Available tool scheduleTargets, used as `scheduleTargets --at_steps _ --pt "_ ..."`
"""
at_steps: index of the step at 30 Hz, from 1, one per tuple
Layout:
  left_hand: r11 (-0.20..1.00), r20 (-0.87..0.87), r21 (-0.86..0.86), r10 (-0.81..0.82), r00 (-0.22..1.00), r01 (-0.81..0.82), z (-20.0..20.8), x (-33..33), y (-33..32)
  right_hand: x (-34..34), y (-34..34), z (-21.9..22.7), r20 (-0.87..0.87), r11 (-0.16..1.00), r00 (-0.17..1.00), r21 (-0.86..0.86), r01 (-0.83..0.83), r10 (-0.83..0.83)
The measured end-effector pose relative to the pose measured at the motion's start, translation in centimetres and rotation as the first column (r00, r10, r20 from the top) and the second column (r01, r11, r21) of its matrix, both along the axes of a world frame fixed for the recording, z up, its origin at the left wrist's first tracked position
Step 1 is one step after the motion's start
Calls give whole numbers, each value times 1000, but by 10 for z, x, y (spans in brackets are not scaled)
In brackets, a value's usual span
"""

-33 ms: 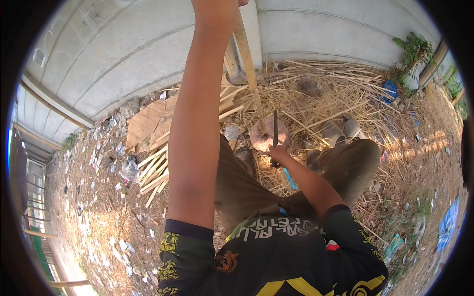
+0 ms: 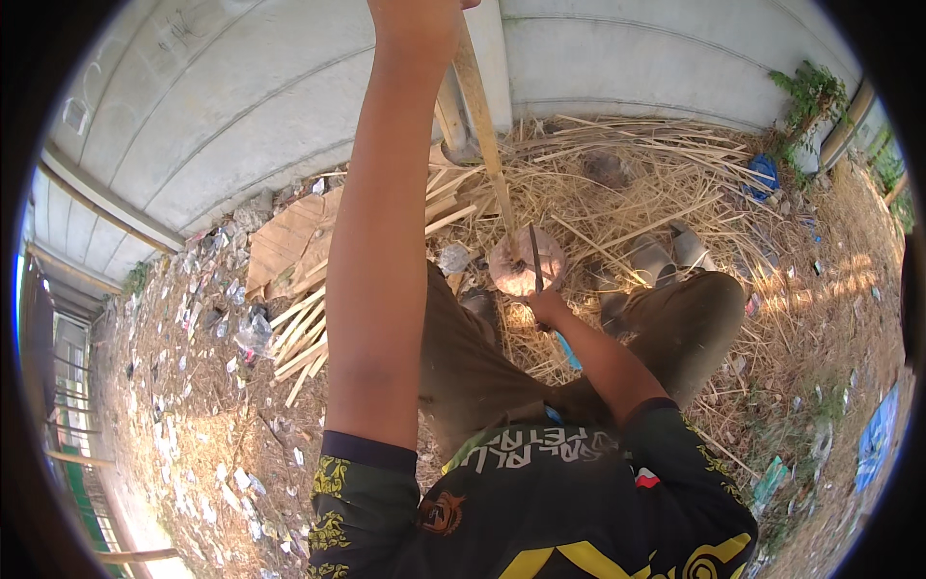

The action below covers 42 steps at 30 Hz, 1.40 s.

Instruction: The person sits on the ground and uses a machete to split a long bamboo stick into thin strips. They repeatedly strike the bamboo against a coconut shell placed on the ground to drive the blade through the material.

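Right hand [image 2: 548,308] grips knife [image 2: 535,259], its blade now tilted nearer the pole [image 2: 485,125]; left hand [image 2: 422,13] cropped, grip undeterminable.

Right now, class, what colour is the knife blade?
The knife blade looks nearly black; head view shows it best.

A grey panelled wall [image 2: 627,63] is standing along the back — a leafy shrub [image 2: 808,101] is growing at its right, near a crumpled blue bundle [image 2: 762,176]. Brown cardboard [image 2: 289,236] is lying at left, litter [image 2: 241,479] is dotting the ground [image 2: 301,425], and a blue sheet [image 2: 876,439] is lying far right.
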<state>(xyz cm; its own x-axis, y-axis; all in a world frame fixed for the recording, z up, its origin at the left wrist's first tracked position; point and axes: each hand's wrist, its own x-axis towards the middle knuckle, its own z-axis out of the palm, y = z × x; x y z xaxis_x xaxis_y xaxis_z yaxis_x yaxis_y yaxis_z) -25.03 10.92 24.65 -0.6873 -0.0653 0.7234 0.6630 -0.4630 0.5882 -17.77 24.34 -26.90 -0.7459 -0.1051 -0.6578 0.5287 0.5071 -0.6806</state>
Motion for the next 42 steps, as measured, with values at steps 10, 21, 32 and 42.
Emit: scheduleTargets --at_steps 10,21,32,42 --pt "997 -50 -67 36 998 -39 2 -42 -20 14 37 -92 146 933 974 341 113 -171" --pt "834 -356 -61 -532 768 549 -48 102 -155 50 47 -139 337 724 931 606 -330 142" --pt "987 -218 -159 -70 973 35 -143 277 -252 36 40 -111 440 751 878 511 -418 189" --pt "948 -120 -123 279 953 -293 -132 304 -239 2 61 -46 401 542 823 620 -567 402"
